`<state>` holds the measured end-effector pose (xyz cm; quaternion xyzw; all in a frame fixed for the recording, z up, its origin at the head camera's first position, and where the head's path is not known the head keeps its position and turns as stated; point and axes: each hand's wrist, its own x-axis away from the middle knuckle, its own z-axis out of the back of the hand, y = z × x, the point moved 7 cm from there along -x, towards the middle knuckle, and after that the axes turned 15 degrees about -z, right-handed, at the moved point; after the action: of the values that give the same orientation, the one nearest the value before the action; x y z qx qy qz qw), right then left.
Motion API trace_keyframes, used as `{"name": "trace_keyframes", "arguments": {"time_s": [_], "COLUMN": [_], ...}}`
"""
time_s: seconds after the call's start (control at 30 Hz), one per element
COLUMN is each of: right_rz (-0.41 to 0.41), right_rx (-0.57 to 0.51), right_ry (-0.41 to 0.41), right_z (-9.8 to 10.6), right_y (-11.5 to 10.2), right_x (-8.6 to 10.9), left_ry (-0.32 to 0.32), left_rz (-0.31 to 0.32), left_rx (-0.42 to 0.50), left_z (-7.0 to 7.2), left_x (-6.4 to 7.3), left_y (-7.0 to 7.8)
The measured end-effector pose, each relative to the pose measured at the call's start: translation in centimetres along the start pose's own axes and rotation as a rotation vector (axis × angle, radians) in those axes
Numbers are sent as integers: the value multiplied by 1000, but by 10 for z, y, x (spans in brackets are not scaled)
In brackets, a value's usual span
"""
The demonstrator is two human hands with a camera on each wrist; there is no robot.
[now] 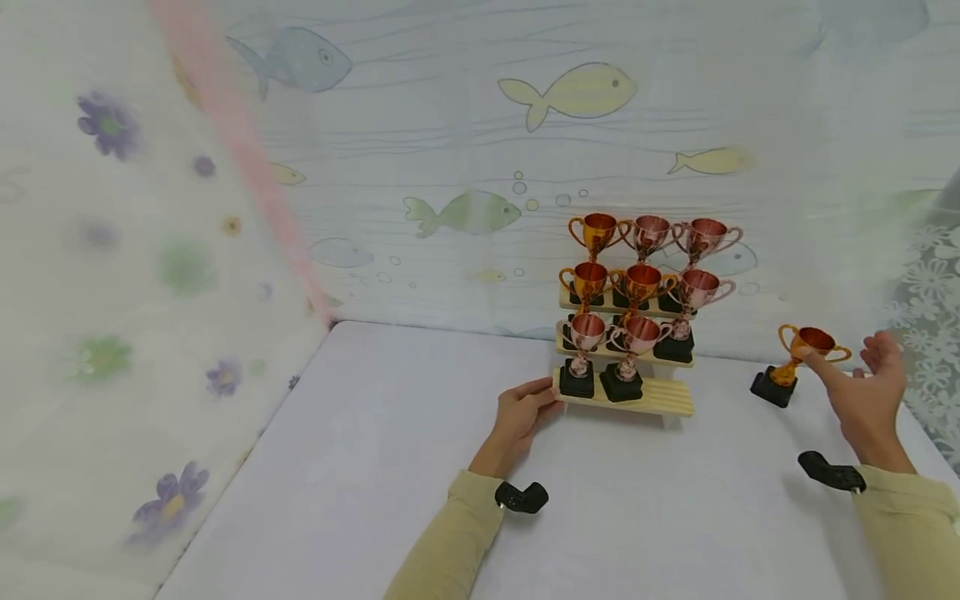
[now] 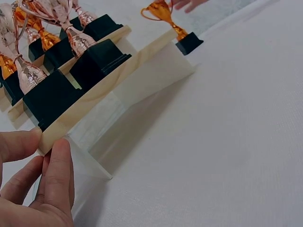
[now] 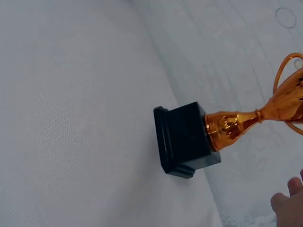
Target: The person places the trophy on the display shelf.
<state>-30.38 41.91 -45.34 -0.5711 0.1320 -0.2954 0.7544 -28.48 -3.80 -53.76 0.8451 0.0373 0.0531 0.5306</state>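
My left hand (image 1: 521,414) pinches the left end of the lowest board of a three-tier wooden display stand (image 1: 667,398), thumb above and fingers beneath. Trophy cups with black bases fill its tiers: three on the top, three in the middle, and two rose-gold ones (image 1: 582,333) at the front left. To the right of the stand, a gold trophy cup (image 1: 783,375) is upright on its black base (image 3: 184,137). My right hand (image 1: 870,400) is beside it, fingers spread and thumb overlapping the cup in the head view. In the right wrist view its fingertips (image 3: 289,203) show apart from the trophy.
A white-covered table (image 1: 360,433) carries the stand and the single trophy. Behind it hangs a curtain (image 1: 450,108) printed with fish, and a flowered curtain (image 1: 90,292) runs down the left side. White lace-like flowers (image 1: 930,292) edge the right.
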Motion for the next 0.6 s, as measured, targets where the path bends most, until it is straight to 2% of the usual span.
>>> {"name": "trace_keyframes", "arguments": {"time_s": [0.1,0.17,0.4,0.6], "right_rz": [-50,-60,-44,25], "right_rx": [41,46,-79,-21], "right_ry": [-101,-129,-101,-98], "right_z": [-10,-13,-10,-11], "right_y": [9,11,11,7], "right_x": [-11,-16,-17,-5], "left_ry": [4,2,0,8], "left_rz": [0,-4,3,3], "left_rx": [0,2,-6,-8], "left_z": [0,-2,-3,0], "left_x": [0,0,1,1], "left_y": [-1,-2,-3,-1]}}
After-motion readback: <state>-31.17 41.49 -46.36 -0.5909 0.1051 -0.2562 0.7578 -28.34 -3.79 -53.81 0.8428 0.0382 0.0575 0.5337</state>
